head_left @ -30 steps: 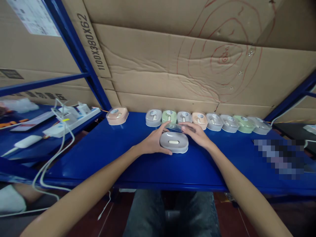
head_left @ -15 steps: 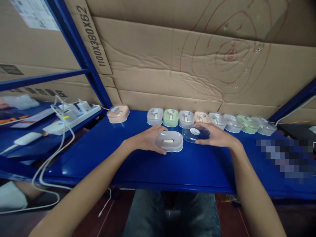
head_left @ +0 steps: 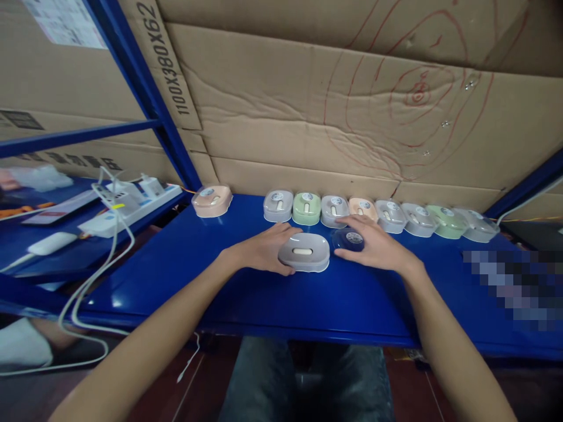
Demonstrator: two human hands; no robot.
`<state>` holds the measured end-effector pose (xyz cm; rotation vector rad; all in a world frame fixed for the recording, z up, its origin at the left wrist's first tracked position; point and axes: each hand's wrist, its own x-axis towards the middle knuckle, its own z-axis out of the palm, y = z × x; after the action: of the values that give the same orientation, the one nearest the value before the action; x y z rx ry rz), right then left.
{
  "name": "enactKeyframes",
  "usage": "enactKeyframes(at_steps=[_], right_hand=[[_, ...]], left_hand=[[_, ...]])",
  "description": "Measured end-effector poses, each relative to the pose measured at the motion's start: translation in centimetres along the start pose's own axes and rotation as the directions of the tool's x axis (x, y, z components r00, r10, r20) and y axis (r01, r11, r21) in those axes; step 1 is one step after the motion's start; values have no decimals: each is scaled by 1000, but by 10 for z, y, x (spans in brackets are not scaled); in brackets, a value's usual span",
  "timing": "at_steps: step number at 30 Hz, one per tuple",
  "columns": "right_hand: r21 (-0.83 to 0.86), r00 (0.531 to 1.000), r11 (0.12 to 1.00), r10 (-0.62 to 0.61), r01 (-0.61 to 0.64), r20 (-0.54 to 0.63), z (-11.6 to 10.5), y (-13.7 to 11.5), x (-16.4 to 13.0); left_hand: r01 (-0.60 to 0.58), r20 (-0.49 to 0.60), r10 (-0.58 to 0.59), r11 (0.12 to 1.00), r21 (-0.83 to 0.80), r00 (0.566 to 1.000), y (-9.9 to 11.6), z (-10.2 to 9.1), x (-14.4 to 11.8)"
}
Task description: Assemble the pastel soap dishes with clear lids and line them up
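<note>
head view: clear lid (head_left: 350, 239), lifted a second ago, now lies beside the grey case (head_left: 304, 252). right hand (head_left: 373, 246) fingers curl over the lid; left hand (head_left: 264, 251) grips the case.

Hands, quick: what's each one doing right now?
Left hand: curled around the left end of the grey soap box, holding it on the shelf.
Right hand: resting on the clear lid, fingers spread.

Both bare forearms are reaching forward, hands low.
The left hand (head_left: 264, 251) is lying curled, palm inward; the right hand (head_left: 373, 249) is cupping, palm down.
</note>
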<state>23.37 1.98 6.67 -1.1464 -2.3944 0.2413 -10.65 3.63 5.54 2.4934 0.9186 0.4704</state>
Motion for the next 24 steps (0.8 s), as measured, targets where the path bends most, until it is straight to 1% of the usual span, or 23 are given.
enactKeyframes(at_steps=[2, 4, 7, 10, 12, 15, 17, 20, 22, 24], right_hand=[[73, 996, 994, -86, 85, 12, 16, -20, 6], [108, 991, 986, -129, 124, 44, 35, -33, 11], [115, 980, 977, -186, 178, 63, 56, -38, 13], [132, 978, 971, -206, 201, 33, 63, -35, 14], [162, 984, 972, -177, 173, 11, 62, -34, 14], [204, 993, 972, -118, 117, -8, 60, -35, 16], [229, 995, 968, -97, 99, -22, 59, -36, 18], [297, 995, 951, -67, 85, -70, 58, -37, 20], [365, 994, 930, -7, 48, -112, 57, -33, 22], [440, 981, 898, 106, -24, -164, 54, -26, 23]], left_hand=[[4, 7, -4, 1000, 7, 1000, 1, 3, 2], [-7, 9, 7, 1000, 21, 1000, 3, 7, 4], [-24, -17, 24, 1000, 14, 1000, 4, 10, 5], [4, -54, -6, 999, -38, 999, 0, 12, 3], [27, -57, -30, 998, -59, 998, -5, 13, 3], [47, -33, -49, 997, -59, 998, -11, 14, 5], [58, -33, -60, 995, -76, 998, -12, 14, 6], [60, -63, -70, 987, -147, 996, -8, 12, 8], [53, -88, -71, 979, -196, 994, -5, 11, 9], [54, -88, -75, 974, -220, 993, -5, 11, 10]])
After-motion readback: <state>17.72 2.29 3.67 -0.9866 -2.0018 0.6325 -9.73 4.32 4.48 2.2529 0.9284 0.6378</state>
